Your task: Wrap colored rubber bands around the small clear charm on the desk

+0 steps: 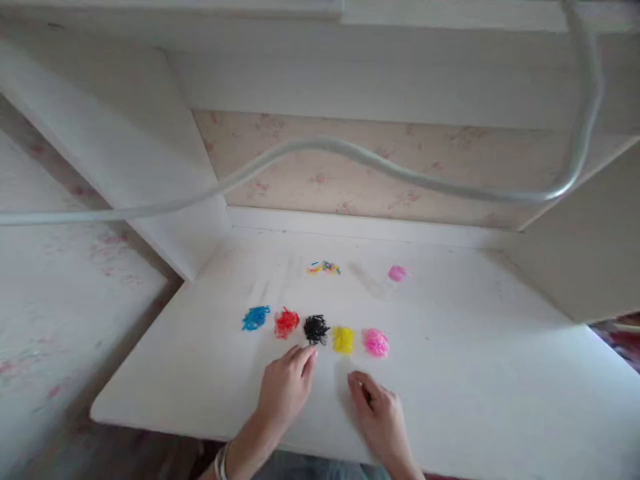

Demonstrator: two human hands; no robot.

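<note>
Farthest left of the black pile (316, 329), a loose blue pile (256, 318) of small thin pieces; between blue and black, a red pile (287, 323), apart from both. Just on the near side of the black pile, the left hand (287, 380), with a wristband (221, 461), fingers bent together, tips close to the black edge — contact, or any piece pinched there, impossible to tell. Beyond the black pile and slightly right, a mixed-colour scatter (324, 268). Just right of black, a yellow pile (343, 340); nearer and further right, the right hand (377, 410), fingers curled, thumb against forefinger, anything between them too small to make out. Last in the row right of black, a pink pile (376, 343); well beyond it, a pink lump (397, 273), perhaps in clear wrapping.

Likeliest trouble: black strays mixing into red or yellow, from a knuckle or wrist brushing across such narrow gaps — or a piece lost from a weak pinch.

Beneath the black pile, a smooth white tabletop (475, 387), faintly marked; not much grip for light pieces. Left of it, a white side panel (135, 133); behind, floral wallpaper (320, 177); above, a pale tube (320, 143), wavy across the view; far right, another upright panel (585, 260).
</note>
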